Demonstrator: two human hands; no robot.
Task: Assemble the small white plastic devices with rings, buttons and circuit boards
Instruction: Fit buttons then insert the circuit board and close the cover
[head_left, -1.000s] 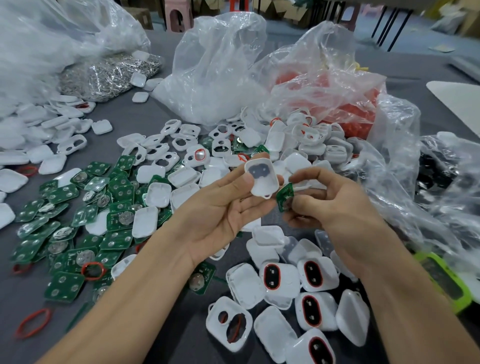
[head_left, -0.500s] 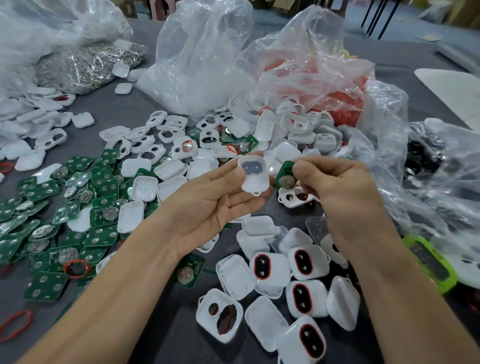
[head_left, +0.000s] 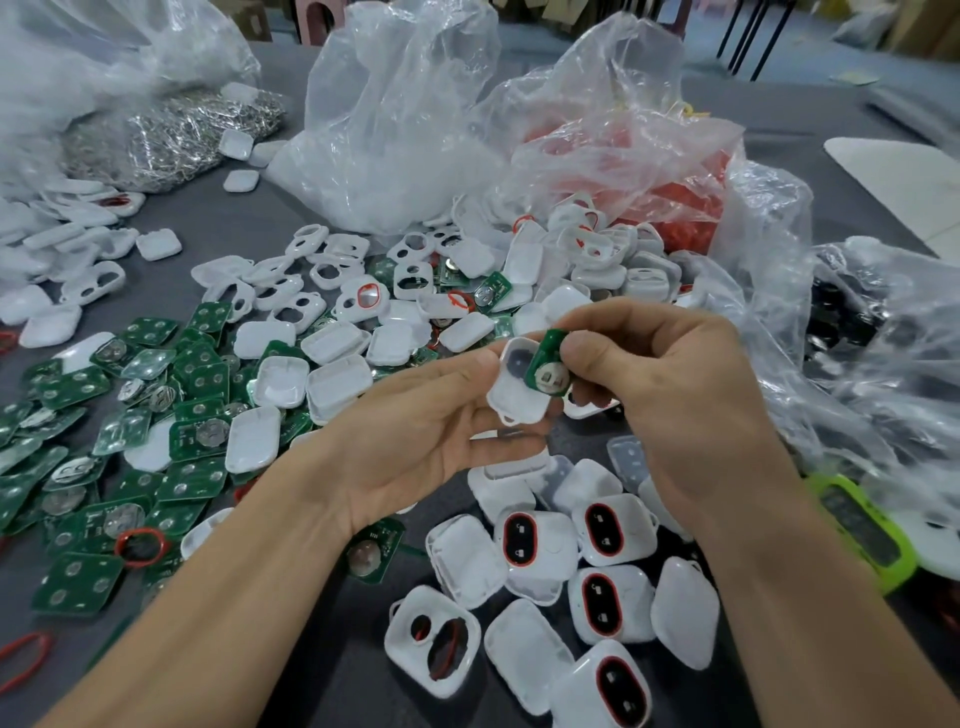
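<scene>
Shell position: white plastic shell (head_left: 515, 397) held above the surface (head_left: 358, 670), at the fingertips of the left hand (head_left: 431, 436); thumb on its upper left rim, fingers curled under it.
Board position: green circuit board (head_left: 546, 370) just right of the shell's middle, touching its right rim, pinched by its upper end between thumb and forefinger of the right hand (head_left: 670, 395).
Shell look: hollow side faces the camera; dark oval patch in the upper half; small loop tab at the lower end.
Board look: green, with a round silvery metal disc on the visible face.
Shell axis: long axis runs top to bottom of the view, tab end toward the person.
Board axis: roughly parallel to the shell, tipped up on edge, face turned left.
Nearby: finished devices (head_left: 602, 530) with red rings lie below the hands.
</scene>
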